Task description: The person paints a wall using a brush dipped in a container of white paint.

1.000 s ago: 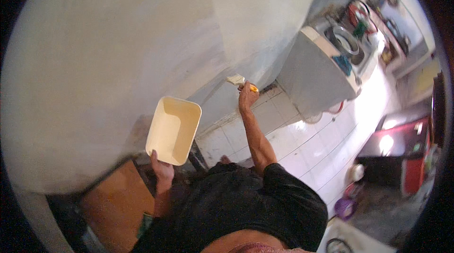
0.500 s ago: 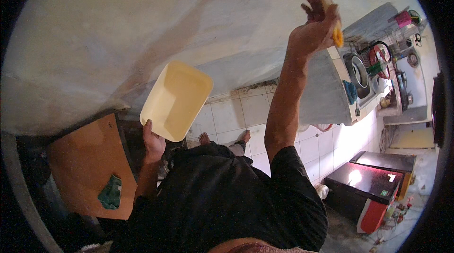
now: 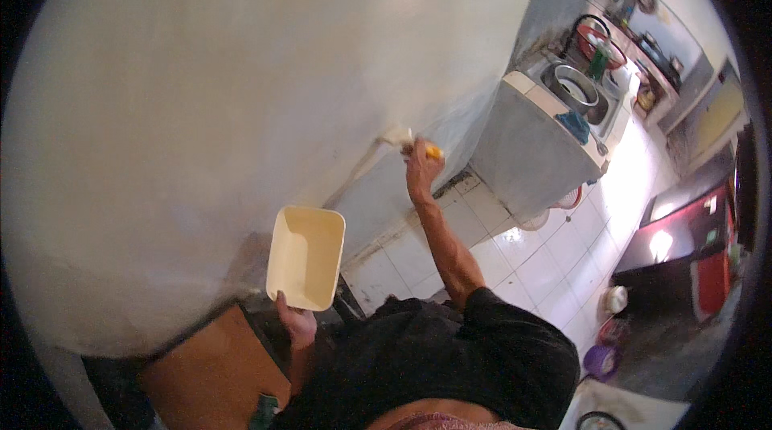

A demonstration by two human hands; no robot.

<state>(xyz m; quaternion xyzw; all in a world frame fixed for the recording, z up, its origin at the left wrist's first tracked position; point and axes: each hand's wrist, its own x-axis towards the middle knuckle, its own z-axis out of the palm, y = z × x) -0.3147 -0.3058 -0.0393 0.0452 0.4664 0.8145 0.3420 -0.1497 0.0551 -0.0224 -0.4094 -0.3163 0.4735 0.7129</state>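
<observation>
My right hand (image 3: 420, 169) is closed round a paintbrush (image 3: 396, 137) with an orange handle end. Its pale bristles are at the whitish wall (image 3: 241, 108) and look slightly blurred. My left hand (image 3: 297, 327) grips the lower left corner of a cream rectangular plastic tub (image 3: 281, 257), thumb over the rim. The tub tilts so that its inside faces up, and stands close to the wall. Whether a thin layer of paint lies in it I cannot tell.
On the right, a tiled sink counter (image 3: 523, 149) holds a metal pot (image 3: 576, 86) and a blue cloth (image 3: 572, 126). A brown board (image 3: 213, 374) with a green cloth (image 3: 264, 412) lies lower left. A dark red refrigerator (image 3: 679, 229) stands beyond the tiled floor (image 3: 523, 269).
My right hand has come down and left with the paintbrush, from high on the wall to a lower spot. The view has shifted, and the tub appears lower.
</observation>
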